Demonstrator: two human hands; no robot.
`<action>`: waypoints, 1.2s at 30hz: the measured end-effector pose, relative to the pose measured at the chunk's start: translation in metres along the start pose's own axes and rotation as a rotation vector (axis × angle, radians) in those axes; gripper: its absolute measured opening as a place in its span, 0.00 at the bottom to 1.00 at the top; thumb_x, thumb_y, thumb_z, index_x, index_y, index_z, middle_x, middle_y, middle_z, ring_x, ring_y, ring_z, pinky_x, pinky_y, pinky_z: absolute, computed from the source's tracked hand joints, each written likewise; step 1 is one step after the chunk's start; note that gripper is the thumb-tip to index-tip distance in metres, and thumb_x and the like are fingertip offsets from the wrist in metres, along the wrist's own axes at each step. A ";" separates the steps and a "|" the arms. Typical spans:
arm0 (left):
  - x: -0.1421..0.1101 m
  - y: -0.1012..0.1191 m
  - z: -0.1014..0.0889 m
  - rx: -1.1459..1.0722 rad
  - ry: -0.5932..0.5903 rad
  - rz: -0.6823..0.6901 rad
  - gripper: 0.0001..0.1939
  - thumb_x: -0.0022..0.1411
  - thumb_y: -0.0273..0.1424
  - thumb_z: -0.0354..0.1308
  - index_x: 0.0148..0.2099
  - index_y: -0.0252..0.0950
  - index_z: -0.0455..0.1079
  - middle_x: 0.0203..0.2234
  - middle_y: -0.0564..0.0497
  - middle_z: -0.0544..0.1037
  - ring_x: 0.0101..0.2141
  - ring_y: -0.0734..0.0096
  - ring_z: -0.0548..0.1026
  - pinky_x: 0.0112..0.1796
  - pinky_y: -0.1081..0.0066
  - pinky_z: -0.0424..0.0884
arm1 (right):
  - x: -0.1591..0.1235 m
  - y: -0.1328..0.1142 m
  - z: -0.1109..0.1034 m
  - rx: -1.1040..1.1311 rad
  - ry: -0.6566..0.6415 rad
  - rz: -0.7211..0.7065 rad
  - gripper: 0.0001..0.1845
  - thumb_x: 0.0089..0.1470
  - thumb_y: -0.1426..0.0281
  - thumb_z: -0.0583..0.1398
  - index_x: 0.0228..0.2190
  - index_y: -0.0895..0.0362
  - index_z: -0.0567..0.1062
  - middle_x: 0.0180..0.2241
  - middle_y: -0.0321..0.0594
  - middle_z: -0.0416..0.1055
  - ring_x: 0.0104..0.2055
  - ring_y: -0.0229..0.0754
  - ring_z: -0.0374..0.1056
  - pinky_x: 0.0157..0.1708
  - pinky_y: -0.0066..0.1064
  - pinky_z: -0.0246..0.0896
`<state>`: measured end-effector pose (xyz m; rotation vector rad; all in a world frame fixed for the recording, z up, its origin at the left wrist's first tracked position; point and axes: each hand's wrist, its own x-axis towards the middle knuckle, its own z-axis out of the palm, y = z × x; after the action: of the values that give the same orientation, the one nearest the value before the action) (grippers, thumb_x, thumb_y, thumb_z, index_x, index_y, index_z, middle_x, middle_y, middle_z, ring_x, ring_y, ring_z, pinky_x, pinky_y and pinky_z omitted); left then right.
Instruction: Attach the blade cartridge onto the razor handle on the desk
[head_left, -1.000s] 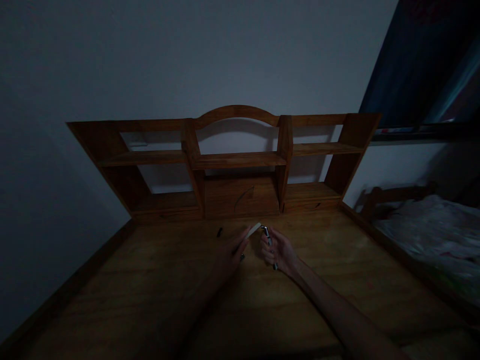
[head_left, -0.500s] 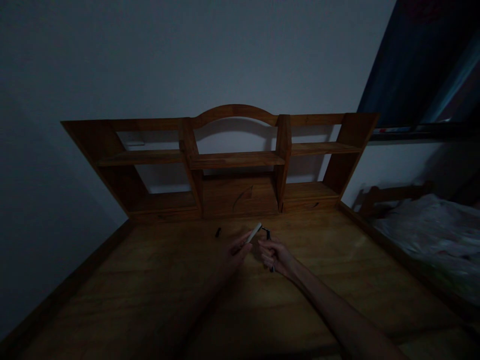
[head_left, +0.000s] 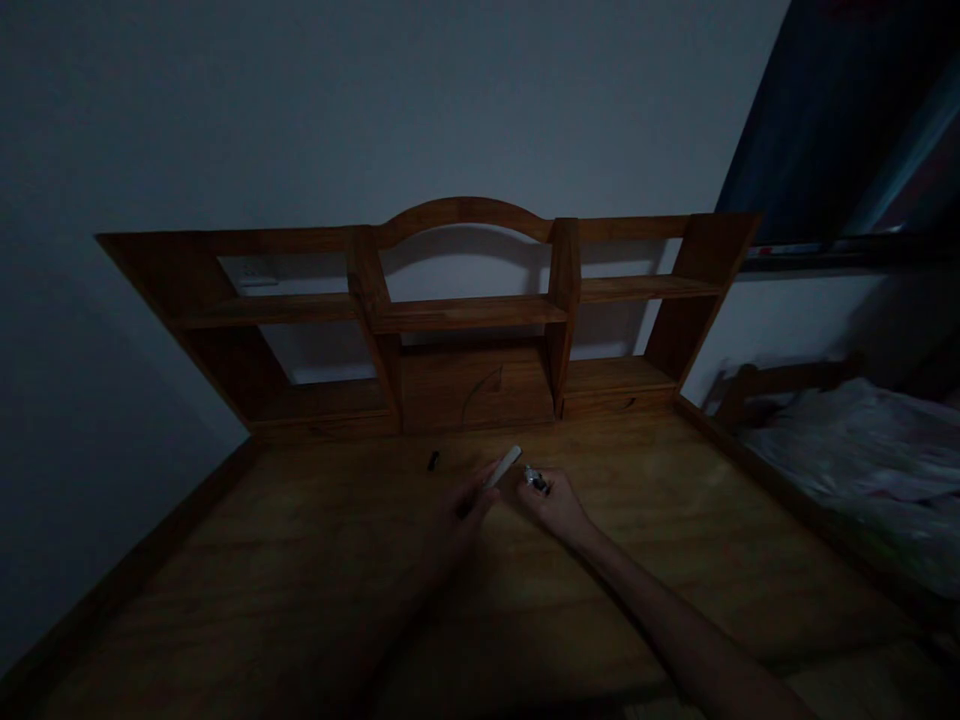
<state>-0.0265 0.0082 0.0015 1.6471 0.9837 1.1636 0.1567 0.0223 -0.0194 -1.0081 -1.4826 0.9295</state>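
My left hand (head_left: pixel 466 505) is closed round the lower end of a slim pale bar (head_left: pixel 504 466), whose exact kind the dim light hides. The bar tilts up to the right, with a darker far tip. Just right of it, my right hand (head_left: pixel 556 502) grips a small tool with a shiny metal end and a dark body (head_left: pixel 536 479); its kind is unclear. Bar and tool are apart, with a narrow gap between them. On the desk beyond my left hand lies a small black piece (head_left: pixel 433 460).
A wooden desktop (head_left: pixel 637 560) stretches beneath my hands. Along its back stands a wooden shelf unit (head_left: pixel 469 318) with an arched top, against a pale wall. To the right, past the desk's raised edge, lies a heap of clear plastic sheeting (head_left: pixel 870 450).
My right hand has turned, so the tool now shows its shiny end instead of standing lengthwise out of the fist. The bar stays in my left hand. The view has shifted slightly.
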 end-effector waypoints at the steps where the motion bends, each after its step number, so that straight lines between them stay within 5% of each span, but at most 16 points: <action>1: -0.001 -0.001 0.000 0.016 -0.003 0.020 0.23 0.63 0.40 0.55 0.59 0.43 0.67 0.56 0.50 0.70 0.57 0.58 0.67 0.57 0.55 0.63 | -0.001 -0.001 -0.001 -0.052 0.025 -0.033 0.20 0.48 0.67 0.58 0.15 0.56 0.54 0.17 0.29 0.47 0.20 0.30 0.43 0.19 0.25 0.36; 6: -0.001 -0.002 -0.003 0.103 -0.001 0.107 0.21 0.64 0.39 0.53 0.59 0.45 0.67 0.57 0.52 0.69 0.57 0.60 0.67 0.59 0.58 0.61 | -0.003 -0.008 -0.005 -0.216 0.094 -0.143 0.17 0.49 0.69 0.55 0.15 0.56 0.54 0.17 0.30 0.47 0.21 0.31 0.44 0.20 0.25 0.37; 16: -0.003 -0.002 0.000 0.139 -0.066 0.088 0.21 0.64 0.40 0.54 0.58 0.44 0.68 0.56 0.51 0.71 0.57 0.59 0.67 0.59 0.57 0.61 | -0.002 -0.004 -0.005 -0.226 0.103 -0.148 0.18 0.52 0.67 0.55 0.16 0.56 0.56 0.18 0.30 0.47 0.20 0.31 0.44 0.20 0.25 0.38; 19: -0.001 0.000 0.001 0.047 0.010 -0.007 0.20 0.62 0.42 0.56 0.54 0.41 0.70 0.50 0.48 0.75 0.49 0.61 0.73 0.50 0.63 0.70 | -0.002 -0.008 -0.006 -0.247 0.092 -0.184 0.17 0.51 0.69 0.55 0.15 0.56 0.55 0.18 0.30 0.47 0.20 0.31 0.45 0.20 0.25 0.39; 21: 0.002 -0.002 0.001 -0.086 0.027 -0.094 0.20 0.61 0.43 0.57 0.52 0.40 0.70 0.36 0.50 0.77 0.34 0.69 0.75 0.33 0.73 0.72 | -0.003 -0.010 -0.007 -0.276 0.058 -0.213 0.16 0.49 0.72 0.55 0.15 0.57 0.56 0.17 0.30 0.49 0.20 0.31 0.46 0.21 0.25 0.40; 24: 0.007 -0.009 0.004 -0.328 -0.073 -0.219 0.20 0.60 0.45 0.58 0.47 0.36 0.70 0.18 0.59 0.63 0.17 0.81 0.59 0.18 0.79 0.54 | -0.004 -0.009 -0.007 -0.341 -0.017 -0.235 0.15 0.50 0.72 0.55 0.15 0.58 0.60 0.17 0.30 0.51 0.20 0.31 0.49 0.21 0.25 0.41; 28: 0.007 -0.019 0.008 -0.477 -0.205 -0.307 0.19 0.56 0.46 0.61 0.37 0.34 0.69 0.15 0.61 0.55 0.15 0.84 0.50 0.16 0.79 0.46 | -0.007 -0.004 -0.003 -0.416 -0.095 -0.265 0.15 0.51 0.70 0.57 0.16 0.58 0.64 0.16 0.30 0.53 0.19 0.31 0.51 0.21 0.25 0.42; 36: 0.006 -0.026 0.010 -0.432 -0.185 -0.306 0.19 0.54 0.45 0.64 0.36 0.33 0.70 0.14 0.61 0.59 0.14 0.84 0.53 0.17 0.78 0.47 | -0.010 -0.001 0.002 -0.449 -0.165 -0.292 0.14 0.51 0.71 0.57 0.16 0.58 0.65 0.15 0.30 0.54 0.18 0.31 0.51 0.21 0.24 0.42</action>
<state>-0.0181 0.0202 -0.0235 1.1882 0.7685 0.9204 0.1558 0.0126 -0.0220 -1.0081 -1.9719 0.4876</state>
